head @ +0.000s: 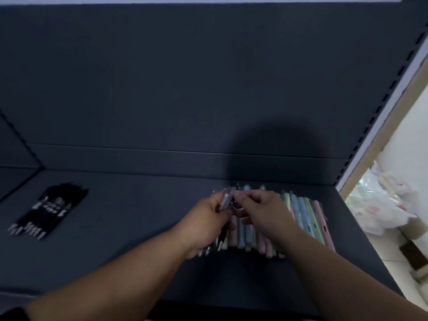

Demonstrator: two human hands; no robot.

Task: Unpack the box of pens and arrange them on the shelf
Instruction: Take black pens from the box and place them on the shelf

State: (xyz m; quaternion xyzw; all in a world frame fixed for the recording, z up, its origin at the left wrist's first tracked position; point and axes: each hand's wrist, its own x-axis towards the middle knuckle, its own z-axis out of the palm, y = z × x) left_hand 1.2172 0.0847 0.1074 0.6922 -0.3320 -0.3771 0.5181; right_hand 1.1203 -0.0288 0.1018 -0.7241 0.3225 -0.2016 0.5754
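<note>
Low in the middle of the frame, I am seeing both hands meeting over a dark shelf [129, 228]. My left hand [208, 218] is clenching a small bundle of pens [225, 201], their tips sticking out below the palm and their tops poking up above the knuckles. My right hand [259, 212] is curling in beside it, its fingertips [238, 196] pinching at the top of that same bundle; blur is keeping me from telling exactly what they are gripping there. Under and just to the right of both hands, a row of pastel pens [308, 218] in pink, blue and green is lying side by side on the shelf, partly covered by the right wrist. Over at the left of the frame, well apart from the hands, a cluster of black pens [49, 209] is lying flat with pale tips pointing toward the lower left. At the right edge, beyond the shelf upright, white plastic bags [379, 200] are sitting on a pale floor.
</note>
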